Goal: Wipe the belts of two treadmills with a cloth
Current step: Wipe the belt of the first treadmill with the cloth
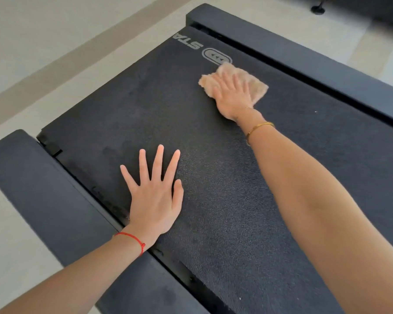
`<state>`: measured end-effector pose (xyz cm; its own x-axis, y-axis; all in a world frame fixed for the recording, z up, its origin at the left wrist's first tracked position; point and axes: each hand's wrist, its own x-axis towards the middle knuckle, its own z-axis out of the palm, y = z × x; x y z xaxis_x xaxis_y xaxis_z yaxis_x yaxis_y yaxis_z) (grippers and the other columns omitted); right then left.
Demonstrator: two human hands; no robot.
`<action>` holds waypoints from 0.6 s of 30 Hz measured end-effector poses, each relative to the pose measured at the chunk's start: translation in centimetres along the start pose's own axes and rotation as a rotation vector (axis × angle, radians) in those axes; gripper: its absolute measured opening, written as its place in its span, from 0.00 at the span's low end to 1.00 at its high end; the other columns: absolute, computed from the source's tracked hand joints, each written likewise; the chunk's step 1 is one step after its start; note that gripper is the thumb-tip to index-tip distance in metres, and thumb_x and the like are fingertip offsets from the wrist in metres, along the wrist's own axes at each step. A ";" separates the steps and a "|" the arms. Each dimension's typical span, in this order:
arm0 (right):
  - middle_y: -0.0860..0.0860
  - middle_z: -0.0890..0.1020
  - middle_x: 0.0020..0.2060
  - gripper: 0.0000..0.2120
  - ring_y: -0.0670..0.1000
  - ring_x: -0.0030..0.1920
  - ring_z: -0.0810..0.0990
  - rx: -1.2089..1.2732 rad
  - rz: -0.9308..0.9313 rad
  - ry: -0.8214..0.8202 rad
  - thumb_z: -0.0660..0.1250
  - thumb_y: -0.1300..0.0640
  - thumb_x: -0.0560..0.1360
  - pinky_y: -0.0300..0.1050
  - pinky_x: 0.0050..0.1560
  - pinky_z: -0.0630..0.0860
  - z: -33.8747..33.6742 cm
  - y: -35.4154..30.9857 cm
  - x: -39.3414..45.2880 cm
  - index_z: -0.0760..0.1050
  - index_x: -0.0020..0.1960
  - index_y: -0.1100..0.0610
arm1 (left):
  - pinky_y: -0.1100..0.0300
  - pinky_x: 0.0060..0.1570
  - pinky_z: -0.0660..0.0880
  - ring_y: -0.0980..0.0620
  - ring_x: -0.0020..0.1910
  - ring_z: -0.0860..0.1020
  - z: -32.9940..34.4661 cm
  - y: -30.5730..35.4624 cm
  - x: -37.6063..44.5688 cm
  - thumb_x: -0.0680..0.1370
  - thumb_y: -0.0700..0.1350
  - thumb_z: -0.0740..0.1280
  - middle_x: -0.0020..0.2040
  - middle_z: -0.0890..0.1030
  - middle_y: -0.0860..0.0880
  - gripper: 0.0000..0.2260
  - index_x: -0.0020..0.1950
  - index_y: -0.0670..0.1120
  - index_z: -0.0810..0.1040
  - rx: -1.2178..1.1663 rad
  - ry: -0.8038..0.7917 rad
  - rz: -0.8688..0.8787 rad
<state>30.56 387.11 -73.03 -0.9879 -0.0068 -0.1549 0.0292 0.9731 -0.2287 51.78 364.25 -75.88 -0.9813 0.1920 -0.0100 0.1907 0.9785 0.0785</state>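
Head view: belt (213, 168) is seen filling most of the frame, dark and grainy, running from lower right to upper left. Its near end is cut off by the bottom and right edges. Cloth (256, 83), tan and folded to a rough square, is laid flat on the belt's far part, just beside the printed logo (217, 55). The logo lettering is cut short by the belt's end and cannot be read in full; the cloth's near half is hidden under the hand. Right hand (233, 96) is pressed flat on the cloth, fingers straight and slightly spread; this hand is motion-blurred, so fingertip detail is hard to make out. A gold bracelet (259, 129) is worn on that wrist. Left hand (153, 198) is laid flat on the bare belt near its left edge, fingers spread wide, nothing held. A red string (134, 240) is tied at its wrist. Side rails are seen along both belt edges, left rail (43, 184) and right rail (304, 64), both cut by the frame. Pale floor (43, 41) is visible beyond. A dark foot (318, 9) at top right is too cropped to identify.
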 end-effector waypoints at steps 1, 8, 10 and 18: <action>0.50 0.47 0.80 0.25 0.59 0.79 0.42 -0.021 -0.074 -0.016 0.41 0.47 0.84 0.59 0.77 0.38 0.4 -2.0 0.4 0.44 0.81 0.45 | 0.24 0.70 0.50 0.36 0.80 0.50 0.0 0.0 0.0 0.81 0.55 0.46 0.82 0.53 0.48 0.28 0.82 0.56 0.49 0.003 0.002 0.003; 0.47 0.48 0.80 0.25 0.56 0.80 0.44 -0.057 -0.370 -0.038 0.44 0.46 0.85 0.54 0.77 0.39 2.1 -5.0 -3.2 0.46 0.80 0.45 | 0.24 0.70 0.49 0.36 0.80 0.50 0.0 -0.2 0.0 0.81 0.56 0.46 0.82 0.52 0.48 0.28 0.82 0.56 0.49 0.008 0.006 0.008; 0.49 0.49 0.80 0.25 0.57 0.79 0.45 -0.087 -0.235 0.022 0.44 0.46 0.85 0.54 0.76 0.39 1.4 -1.5 -3.3 0.46 0.81 0.47 | 0.24 0.70 0.48 0.36 0.80 0.50 -0.1 -0.2 0.0 0.81 0.56 0.46 0.82 0.53 0.48 0.28 0.82 0.56 0.49 0.003 0.003 0.007; 0.49 0.46 0.80 0.25 0.58 0.79 0.43 -0.019 0.056 0.062 0.42 0.45 0.84 0.58 0.76 0.39 1.2 4.7 -10.5 0.44 0.81 0.46 | 0.24 0.69 0.49 0.35 0.80 0.50 -0.5 0.0 -0.2 0.80 0.55 0.43 0.82 0.53 0.48 0.28 0.82 0.56 0.50 -0.017 -0.020 -0.010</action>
<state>41.23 391.44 -73.60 -0.9923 0.0614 -0.1072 0.0823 0.9758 -0.2027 52.00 364.20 -75.39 -0.9824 0.1841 -0.0312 0.1804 0.9790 0.0949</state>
